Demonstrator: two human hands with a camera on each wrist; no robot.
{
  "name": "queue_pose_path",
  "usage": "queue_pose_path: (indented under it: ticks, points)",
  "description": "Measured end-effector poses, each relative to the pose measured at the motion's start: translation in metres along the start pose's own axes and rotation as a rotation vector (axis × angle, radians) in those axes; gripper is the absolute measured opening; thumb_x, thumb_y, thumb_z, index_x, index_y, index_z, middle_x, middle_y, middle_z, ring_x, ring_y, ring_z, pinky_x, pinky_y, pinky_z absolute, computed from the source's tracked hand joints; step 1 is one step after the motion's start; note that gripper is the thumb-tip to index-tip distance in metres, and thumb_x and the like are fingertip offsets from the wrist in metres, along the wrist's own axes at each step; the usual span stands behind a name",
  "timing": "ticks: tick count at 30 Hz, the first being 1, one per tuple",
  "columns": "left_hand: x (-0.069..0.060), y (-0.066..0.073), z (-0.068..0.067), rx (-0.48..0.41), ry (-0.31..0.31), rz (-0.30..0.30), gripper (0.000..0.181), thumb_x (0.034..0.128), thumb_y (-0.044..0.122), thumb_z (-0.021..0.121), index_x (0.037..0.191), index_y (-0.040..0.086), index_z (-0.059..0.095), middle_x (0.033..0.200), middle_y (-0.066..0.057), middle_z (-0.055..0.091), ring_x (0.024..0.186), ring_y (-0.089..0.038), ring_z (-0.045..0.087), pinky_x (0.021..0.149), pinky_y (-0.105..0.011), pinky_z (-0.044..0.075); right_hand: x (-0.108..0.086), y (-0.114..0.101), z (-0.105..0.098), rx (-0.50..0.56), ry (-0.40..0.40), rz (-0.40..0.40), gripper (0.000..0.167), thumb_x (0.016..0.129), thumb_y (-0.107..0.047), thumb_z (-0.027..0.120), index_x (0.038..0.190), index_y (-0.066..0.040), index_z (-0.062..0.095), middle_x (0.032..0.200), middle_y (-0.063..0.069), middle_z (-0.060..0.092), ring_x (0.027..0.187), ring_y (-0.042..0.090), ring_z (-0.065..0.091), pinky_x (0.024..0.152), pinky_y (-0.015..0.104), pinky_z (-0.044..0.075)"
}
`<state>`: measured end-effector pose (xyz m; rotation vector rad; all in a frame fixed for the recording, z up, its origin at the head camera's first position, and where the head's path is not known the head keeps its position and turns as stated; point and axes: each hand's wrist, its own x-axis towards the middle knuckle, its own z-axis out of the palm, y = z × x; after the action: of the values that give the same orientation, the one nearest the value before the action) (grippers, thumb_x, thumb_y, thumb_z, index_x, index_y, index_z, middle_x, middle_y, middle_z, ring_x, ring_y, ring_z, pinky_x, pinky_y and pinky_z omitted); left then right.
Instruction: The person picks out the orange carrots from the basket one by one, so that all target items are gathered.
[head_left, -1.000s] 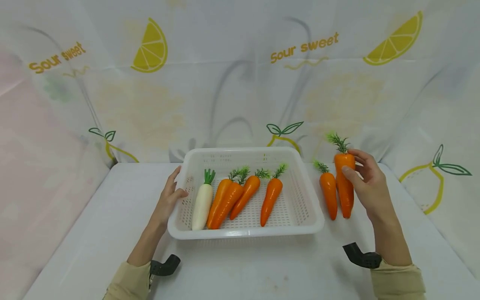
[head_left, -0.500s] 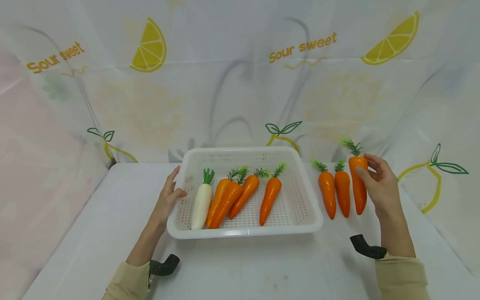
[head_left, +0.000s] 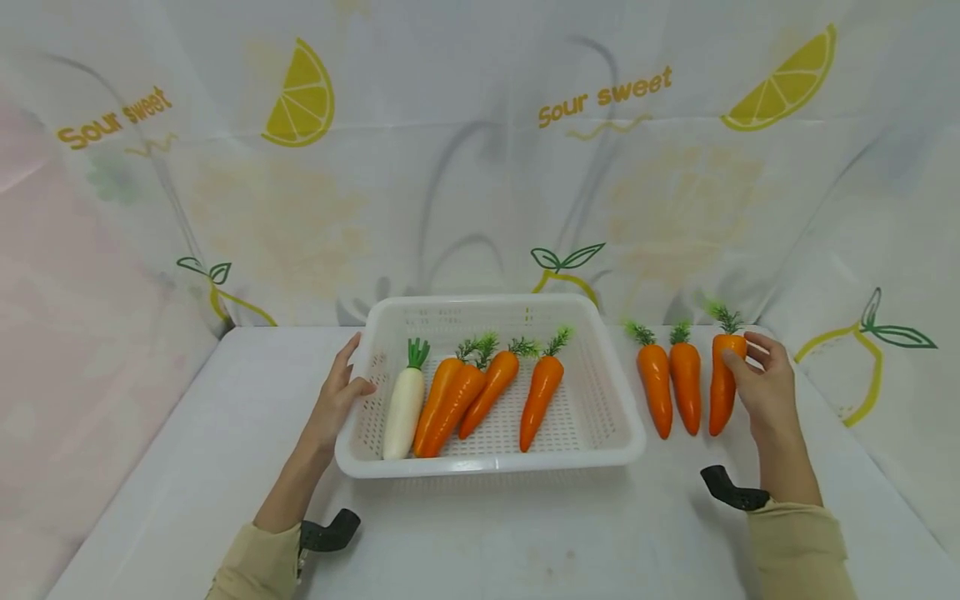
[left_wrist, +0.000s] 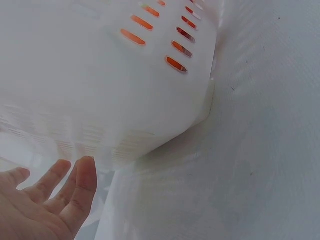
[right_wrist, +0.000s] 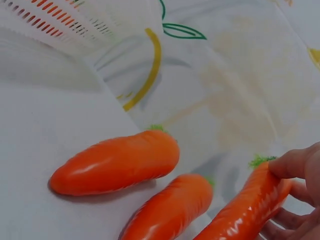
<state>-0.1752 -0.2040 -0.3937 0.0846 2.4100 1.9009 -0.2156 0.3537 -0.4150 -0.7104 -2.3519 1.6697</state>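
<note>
At the table's right side my right hand (head_left: 768,387) pinches the upper end of an orange carrot (head_left: 724,392), thumb in front and fingers at its right side. The carrot's green top sticks up, and its tip points toward me. Left of it lie two more carrots, a middle carrot (head_left: 686,387) and a left carrot (head_left: 656,392). My left hand (head_left: 333,408) holds the left rim of a white plastic basket (head_left: 491,465), thumb over the rim. In the left wrist view its fingers (left_wrist: 82,187) lie against the outer wall, slightly bent.
A white radish (head_left: 403,412) and several carrots lie in the basket, leaning different ways. Behind the white table (head_left: 480,533) hangs a printed cloth (head_left: 465,167) with lemon drawings. Black wrist mounts (head_left: 330,531) show near both sleeves.
My right hand has carried its carrot to the right, off the middle carrot, then down toward the table beside the other two. The left hand and basket stay put.
</note>
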Motion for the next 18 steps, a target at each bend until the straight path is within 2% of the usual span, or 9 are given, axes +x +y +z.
queue_pose_path:
  ticks: [3,5,11,14,17,18]
  points:
    - [0.0,0.0,0.0,-0.005,-0.002,0.004,0.074,0.0874,0.015,0.037,0.152,0.032,0.005,0.151,-0.014,0.031,0.124,-0.039,0.046,0.09,-0.048,0.049,0.017,0.019,0.0,0.017,0.015,0.017,0.07,0.087,-0.051,0.056,0.147,-0.037,0.022,0.158,0.006,0.018,0.132,0.028,0.035,0.109,0.045,0.034]
    - [0.0,0.0,0.001,-0.008,-0.004,0.004,0.074,0.0875,0.015,0.037,0.152,0.032,0.005,0.151,-0.014,0.032,0.123,-0.039,0.046,0.09,-0.048,0.049,0.018,0.022,0.001,0.012,0.024,0.02,0.069,0.089,-0.049,0.055,0.148,-0.034,0.021,0.158,0.009,0.018,0.132,0.029,0.036,0.108,0.045,0.035]
    - [-0.001,0.002,0.0,-0.028,-0.011,0.005,0.074,0.0884,0.013,0.037,0.152,0.032,0.004,0.151,-0.016,0.031,0.123,-0.038,0.046,0.088,-0.041,0.049,-0.014,-0.004,0.008,-0.031,0.016,0.049,0.067,0.094,-0.038,0.049,0.15,-0.02,0.017,0.156,0.016,0.018,0.131,0.033,0.036,0.106,0.042,0.037]
    - [-0.002,0.003,0.0,-0.028,-0.009,0.004,0.074,0.0885,0.013,0.037,0.152,0.032,0.004,0.151,-0.016,0.031,0.124,-0.038,0.046,0.087,-0.04,0.049,-0.025,-0.014,0.009,-0.009,-0.017,0.077,0.068,0.095,-0.035,0.048,0.151,-0.02,0.013,0.158,0.015,0.012,0.135,0.035,0.031,0.109,0.045,0.033]
    - [-0.001,0.002,0.0,-0.017,-0.009,-0.003,0.074,0.0883,0.014,0.037,0.152,0.032,0.004,0.152,-0.015,0.03,0.124,-0.038,0.046,0.088,-0.042,0.049,-0.029,-0.016,0.011,0.014,-0.025,0.094,0.068,0.095,-0.035,0.047,0.152,-0.022,0.013,0.159,0.013,0.011,0.137,0.034,0.029,0.11,0.044,0.032]
    - [-0.001,0.002,0.0,-0.013,-0.008,-0.004,0.074,0.0884,0.014,0.037,0.152,0.032,0.004,0.152,-0.015,0.03,0.125,-0.038,0.045,0.089,-0.043,0.049,-0.029,-0.015,0.011,0.005,-0.021,0.096,0.067,0.095,-0.036,0.047,0.151,-0.023,0.014,0.159,0.013,0.012,0.136,0.033,0.03,0.109,0.041,0.034]
